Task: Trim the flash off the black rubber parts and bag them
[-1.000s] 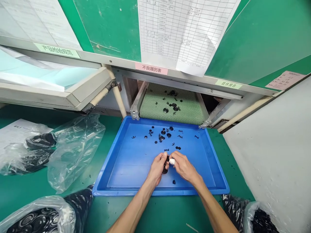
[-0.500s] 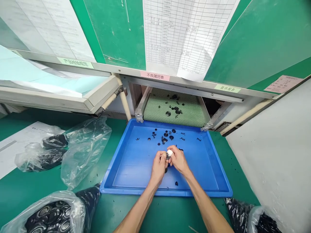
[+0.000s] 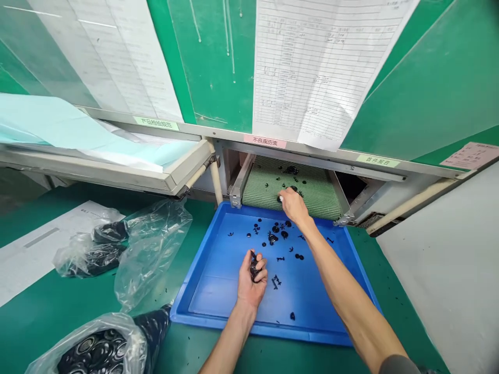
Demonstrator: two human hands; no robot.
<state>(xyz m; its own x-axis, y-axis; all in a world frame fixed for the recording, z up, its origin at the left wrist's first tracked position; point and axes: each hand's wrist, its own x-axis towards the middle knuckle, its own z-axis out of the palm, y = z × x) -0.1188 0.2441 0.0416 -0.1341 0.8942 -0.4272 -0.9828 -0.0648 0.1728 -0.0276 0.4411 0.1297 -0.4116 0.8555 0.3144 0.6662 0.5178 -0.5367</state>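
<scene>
Right hand point(image 3: 294, 205): moved off the blue plastic tray point(image 3: 253, 324) since a moment ago, now at the green mesh conveyor belt point(image 3: 292, 179); fingers point(image 3: 281, 197) pinched together, one white-wrapped, any hold too small to tell. Left hand point(image 3: 251, 278): half closed around black rubber parts point(image 3: 254, 267), over the tray. Pink label point(image 3: 265, 141), upper middle: 不良履历表.

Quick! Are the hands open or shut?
Left hand: closed, holding small black parts.
Right hand: curled over the green mesh belt; cannot tell if it holds anything.
</scene>
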